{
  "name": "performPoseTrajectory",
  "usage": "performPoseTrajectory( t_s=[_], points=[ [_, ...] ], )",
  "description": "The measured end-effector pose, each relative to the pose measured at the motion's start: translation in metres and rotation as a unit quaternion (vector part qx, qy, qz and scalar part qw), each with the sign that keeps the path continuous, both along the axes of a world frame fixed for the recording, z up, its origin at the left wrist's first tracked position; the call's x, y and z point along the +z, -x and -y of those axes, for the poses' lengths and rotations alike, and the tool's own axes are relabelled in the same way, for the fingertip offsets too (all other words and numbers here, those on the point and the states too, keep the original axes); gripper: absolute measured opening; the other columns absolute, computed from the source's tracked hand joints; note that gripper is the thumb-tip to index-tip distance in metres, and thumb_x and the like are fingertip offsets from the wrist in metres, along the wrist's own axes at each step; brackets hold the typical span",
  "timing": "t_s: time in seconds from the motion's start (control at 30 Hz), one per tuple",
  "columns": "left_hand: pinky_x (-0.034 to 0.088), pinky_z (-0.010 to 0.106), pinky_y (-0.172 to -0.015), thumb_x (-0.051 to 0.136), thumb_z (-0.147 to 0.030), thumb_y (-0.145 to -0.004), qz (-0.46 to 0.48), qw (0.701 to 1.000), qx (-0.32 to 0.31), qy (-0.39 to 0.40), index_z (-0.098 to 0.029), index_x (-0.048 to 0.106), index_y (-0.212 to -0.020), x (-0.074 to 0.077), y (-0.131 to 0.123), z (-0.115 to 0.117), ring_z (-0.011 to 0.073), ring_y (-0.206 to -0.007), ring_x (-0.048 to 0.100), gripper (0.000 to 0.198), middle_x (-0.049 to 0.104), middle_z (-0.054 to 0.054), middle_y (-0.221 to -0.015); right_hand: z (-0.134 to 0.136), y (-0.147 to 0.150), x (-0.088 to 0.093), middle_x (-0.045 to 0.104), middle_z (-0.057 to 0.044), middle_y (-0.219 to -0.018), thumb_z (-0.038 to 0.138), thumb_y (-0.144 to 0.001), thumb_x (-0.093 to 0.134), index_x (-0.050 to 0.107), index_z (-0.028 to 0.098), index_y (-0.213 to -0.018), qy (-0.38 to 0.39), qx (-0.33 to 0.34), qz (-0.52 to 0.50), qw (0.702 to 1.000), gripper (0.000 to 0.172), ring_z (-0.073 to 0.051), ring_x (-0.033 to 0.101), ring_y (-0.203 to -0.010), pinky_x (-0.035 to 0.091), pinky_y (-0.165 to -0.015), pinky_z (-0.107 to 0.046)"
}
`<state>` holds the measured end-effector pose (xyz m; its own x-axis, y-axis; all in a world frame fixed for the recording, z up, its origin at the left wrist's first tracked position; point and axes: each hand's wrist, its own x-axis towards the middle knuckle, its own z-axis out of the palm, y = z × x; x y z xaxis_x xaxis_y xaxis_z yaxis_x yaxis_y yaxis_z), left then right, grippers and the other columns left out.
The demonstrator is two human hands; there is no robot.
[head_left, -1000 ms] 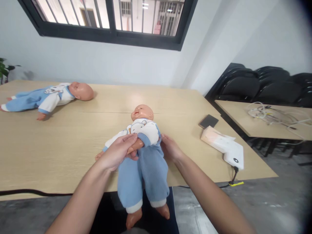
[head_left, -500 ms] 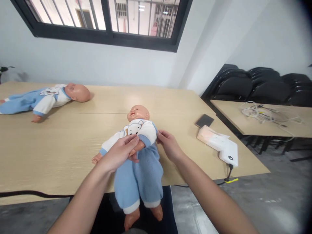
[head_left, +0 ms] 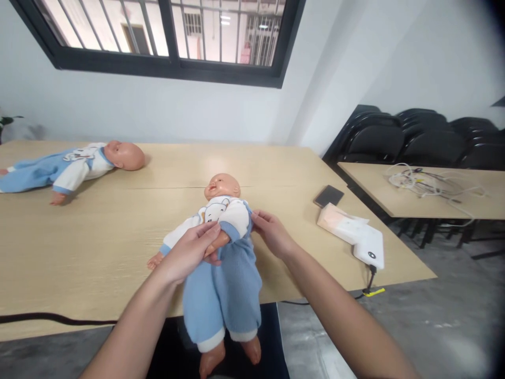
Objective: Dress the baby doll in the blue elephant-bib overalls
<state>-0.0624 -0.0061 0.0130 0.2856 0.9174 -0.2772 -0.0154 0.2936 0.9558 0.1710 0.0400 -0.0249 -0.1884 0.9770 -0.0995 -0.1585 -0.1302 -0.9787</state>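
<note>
A baby doll [head_left: 239, 276] in a white and blue outfit lies face up on the wooden table [head_left: 98, 242], its legs hanging over the front edge. My left hand [head_left: 189, 251] is closed around the doll's forearm [head_left: 219, 242], just below the blue cuff, and holds that arm bent across the body. At the doll's side, the fingers of my right hand [head_left: 271, 231] pinch the blue edge of its clothing behind the white sleeve [head_left: 236, 217]. The doll's other arm [head_left: 181, 231] is stretched out on the tabletop.
A second doll [head_left: 79, 164] in similar clothes lies at the back left. On the right are a dark phone-like slab [head_left: 329, 196], a tissue pack [head_left: 339, 221] and a white device [head_left: 371, 247] with a cable. Another table [head_left: 366, 184] bears tangled cables, with black chairs [head_left: 430, 142] behind.
The camera view has shifted slightly. Both hands keep their holds on the doll's arm and clothing, with hardly any movement.
</note>
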Motion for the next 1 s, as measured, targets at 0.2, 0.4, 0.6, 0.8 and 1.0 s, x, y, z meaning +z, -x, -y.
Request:
performPoseTrajectory(
  t_s=[0.2,0.4,0.6,0.8,1.0],
  points=[
    [0.058,0.029,-0.06,0.063,-0.06,-0.093,-0.021,1.0,-0.015,-0.011,-0.015,0.066,-0.126,-0.003,0.001,0.002,0.0116,-0.057,0.058,0.056,0.053,-0.004,-0.067,-0.003,0.002,-0.005,0.053,0.004,-0.064,0.029,-0.076,0.068,0.054,0.024,-0.075,-0.068,-0.098,0.15,0.981,0.015,-0.015,0.047,-0.062,0.037,-0.063,-0.03],
    [0.059,0.031,-0.063,0.062,-0.063,-0.093,-0.053,0.998,-0.017,-0.018,-0.016,0.065,-0.13,-0.007,0.001,0.004,0.0133,-0.059,0.061,0.059,0.063,0.0,-0.077,0.001,0.004,-0.004,0.061,0.003,-0.066,0.022,-0.08,0.064,0.066,0.026,-0.094,-0.181,-0.176,0.359,0.899,0.015,-0.018,0.051,-0.062,0.033,-0.064,-0.032],
    [0.056,0.033,-0.065,0.057,-0.062,-0.095,-0.12,0.99,-0.06,-0.051,-0.022,0.058,-0.137,0.001,-0.007,0.016,0.0168,-0.063,0.064,0.058,0.064,0.001,-0.084,-0.003,0.005,0.0,0.068,-0.002,-0.078,0.04,-0.092,0.062,0.067,0.024,-0.085,-0.182,-0.13,0.255,0.941,0.018,-0.018,0.055,-0.068,0.041,-0.065,-0.032],
    [0.044,0.033,-0.066,0.061,-0.055,-0.092,-0.26,0.953,-0.053,-0.145,-0.022,0.062,-0.123,0.019,-0.032,0.023,0.0257,-0.077,0.066,0.045,0.07,0.006,-0.089,-0.014,0.003,-0.009,0.072,-0.003,-0.084,0.049,-0.088,0.067,0.069,0.024,-0.088,-0.145,-0.135,0.175,0.964,0.025,-0.02,0.06,-0.075,0.047,-0.068,-0.033],
    [0.041,0.035,-0.07,0.064,-0.056,-0.091,-0.301,0.927,-0.056,-0.215,-0.024,0.064,-0.122,0.026,-0.05,0.032,0.0296,-0.083,0.066,0.044,0.072,0.008,-0.091,-0.018,-0.004,-0.012,0.07,-0.003,-0.083,0.057,-0.084,0.071,0.069,0.025,-0.086,-0.087,-0.096,0.112,0.985,0.032,-0.022,0.061,-0.078,0.05,-0.072,-0.035]
  ],
)
